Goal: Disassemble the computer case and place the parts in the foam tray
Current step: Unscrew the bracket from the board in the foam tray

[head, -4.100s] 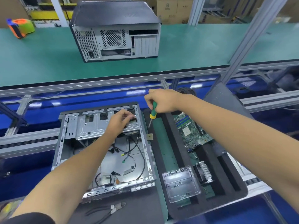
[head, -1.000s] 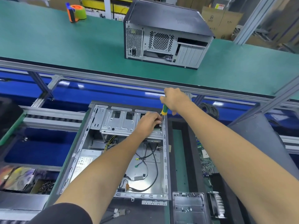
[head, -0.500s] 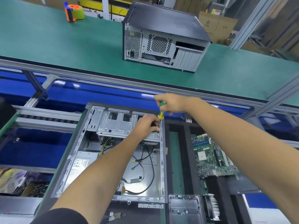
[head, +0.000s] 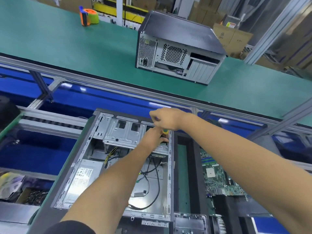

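While the open case lies flat beside the foam tray, the right hand clenches a screwdriver at the case's far right corner, over the drive cage. The left hand rests on that cage; its grip I cannot tell. Step judged: unscrewing the cage. Next: a steady, seated tip. Count: two cases, one closed beyond; one motherboard in the tray.
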Tool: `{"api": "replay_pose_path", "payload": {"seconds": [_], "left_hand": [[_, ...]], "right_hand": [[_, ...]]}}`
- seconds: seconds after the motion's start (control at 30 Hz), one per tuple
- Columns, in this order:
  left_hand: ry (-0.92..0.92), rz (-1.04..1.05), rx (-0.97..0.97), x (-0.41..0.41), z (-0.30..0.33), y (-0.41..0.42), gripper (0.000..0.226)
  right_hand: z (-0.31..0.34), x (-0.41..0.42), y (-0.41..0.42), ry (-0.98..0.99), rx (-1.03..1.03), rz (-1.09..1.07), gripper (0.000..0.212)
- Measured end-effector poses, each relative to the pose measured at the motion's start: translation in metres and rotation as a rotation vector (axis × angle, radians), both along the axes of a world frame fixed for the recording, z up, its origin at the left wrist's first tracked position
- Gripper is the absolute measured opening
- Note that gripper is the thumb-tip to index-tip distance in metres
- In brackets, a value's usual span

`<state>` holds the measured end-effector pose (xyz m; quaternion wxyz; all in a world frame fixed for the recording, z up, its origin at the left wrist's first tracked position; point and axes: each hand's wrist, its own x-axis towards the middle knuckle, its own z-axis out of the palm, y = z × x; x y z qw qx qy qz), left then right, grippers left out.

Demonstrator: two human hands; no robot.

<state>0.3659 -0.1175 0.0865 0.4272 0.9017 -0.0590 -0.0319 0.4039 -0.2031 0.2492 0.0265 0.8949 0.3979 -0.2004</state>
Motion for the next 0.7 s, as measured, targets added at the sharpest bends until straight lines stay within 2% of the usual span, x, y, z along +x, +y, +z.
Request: {"api": "replay_pose_path", "payload": {"seconds": [0.03, 0.13, 0.2, 0.3, 0.43, 0.57, 0.7], "left_hand": [[-0.01, -0.007, 0.02, 0.001, 0.001, 0.001, 0.004], [-0.032, -0.031, 0.106, -0.003, 0.008, 0.001, 0.006], [-0.029, -0.026, 0.084, -0.005, 0.007, 0.0, 0.008], [0.01, -0.024, 0.041, -0.007, 0.008, 0.001, 0.006], [0.019, -0.017, 0.011, -0.006, 0.006, 0.001, 0.007], [-0.02, -0.047, 0.042, -0.003, 0.006, 0.002, 0.01], [-0.029, -0.056, 0.049, -0.001, 0.005, 0.003, 0.015]], "right_hand": [[0.0, -0.001, 0.001, -0.045, -0.012, -0.073, 0.017], [0.009, -0.001, 0.003, -0.269, -0.263, -0.223, 0.035], [0.009, -0.001, 0.006, -0.254, -0.295, -0.223, 0.041], [0.006, -0.004, 0.017, -0.225, -0.29, -0.104, 0.037], [0.007, -0.002, 0.021, -0.175, -0.344, 0.079, 0.018], [0.02, 0.02, -0.004, -0.093, -0.299, 0.215, 0.025], [0.025, 0.037, -0.02, -0.046, -0.341, 0.391, 0.01]]}}
